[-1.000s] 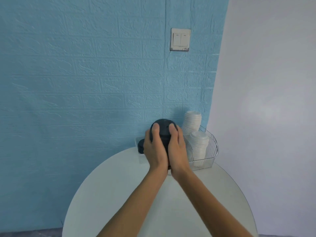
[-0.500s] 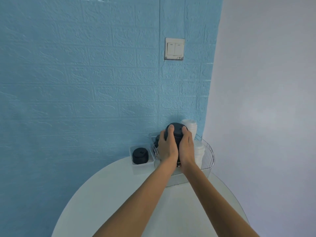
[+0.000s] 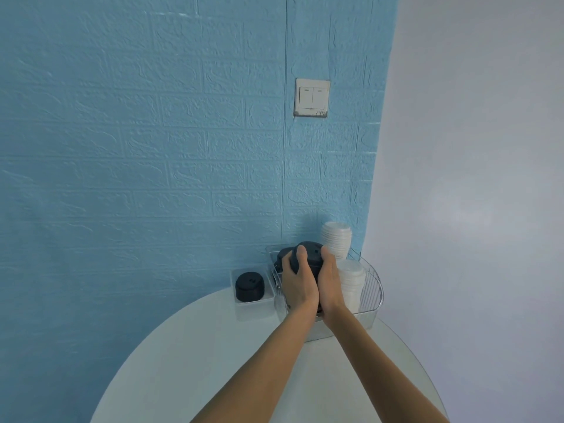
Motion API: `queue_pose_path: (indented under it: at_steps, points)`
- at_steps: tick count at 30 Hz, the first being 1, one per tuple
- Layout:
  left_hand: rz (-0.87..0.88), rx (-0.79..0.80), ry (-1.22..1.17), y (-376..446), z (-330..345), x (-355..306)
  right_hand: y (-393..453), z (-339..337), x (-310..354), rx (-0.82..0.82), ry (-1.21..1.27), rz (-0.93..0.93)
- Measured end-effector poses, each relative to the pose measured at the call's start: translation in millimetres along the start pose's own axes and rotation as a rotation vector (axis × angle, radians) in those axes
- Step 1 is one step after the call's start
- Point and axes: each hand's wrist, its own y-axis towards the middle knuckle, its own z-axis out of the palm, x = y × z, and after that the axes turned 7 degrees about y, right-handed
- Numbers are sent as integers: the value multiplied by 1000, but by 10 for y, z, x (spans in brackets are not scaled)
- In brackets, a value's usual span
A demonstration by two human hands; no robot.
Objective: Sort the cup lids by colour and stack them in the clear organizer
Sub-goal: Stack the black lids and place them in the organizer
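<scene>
Lowered since 0.5 s ago: your left hand (image 3: 297, 280) and right hand (image 3: 329, 280), both clamped on 1 black lid stack (image 3: 308, 254) inside clear organizer (image 3: 374, 288), left of white lids (image 3: 351, 282).

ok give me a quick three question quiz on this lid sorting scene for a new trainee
1. True or false: both hands grip the stack of dark lids.
2. Which colour are the lids at the right side of the clear organizer? A) white B) red C) green
3. Fill in: the small tray left of the organizer holds ____ lids.

Key:
1. True: the left hand and right hand both curl round it.
2. A, the white lids.
3. Dark.
</scene>
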Motion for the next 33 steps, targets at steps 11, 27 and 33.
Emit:
queue_pose_path:
  at_steps: [11, 27, 33]
  points:
    - [-28, -90, 105, 42, 77, 191, 78, -85, -162, 41, -36, 37]
    - [-59, -22, 269, 68, 45, 197, 141, -89, -225, 18, -25, 38]
    - [-41, 66, 305, 138, 37, 191, 486, -232, -549, -22, 10, 63]
